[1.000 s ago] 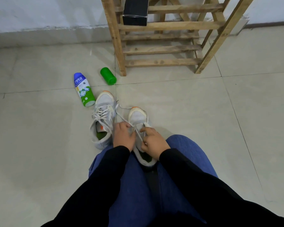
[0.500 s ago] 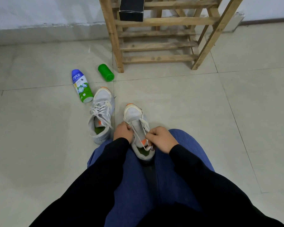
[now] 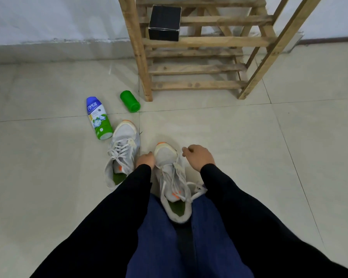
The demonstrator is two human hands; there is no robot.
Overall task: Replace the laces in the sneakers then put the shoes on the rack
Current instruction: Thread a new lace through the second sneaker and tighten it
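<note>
The sneaker [image 3: 172,177] being laced is laid on the floor [image 3: 239,141]; the rack [image 3: 207,42] is seen well past its toe. It is judged light and soft, so it is best held by the firm heel, while the thin, floppy lace [image 3: 197,195] is best pinched near its tip. The left hand [image 3: 145,160] is curled against the toe's left side. The right hand [image 3: 199,157] is curled just right of the toe. Whether lace is pinched in either cannot be told.
</note>
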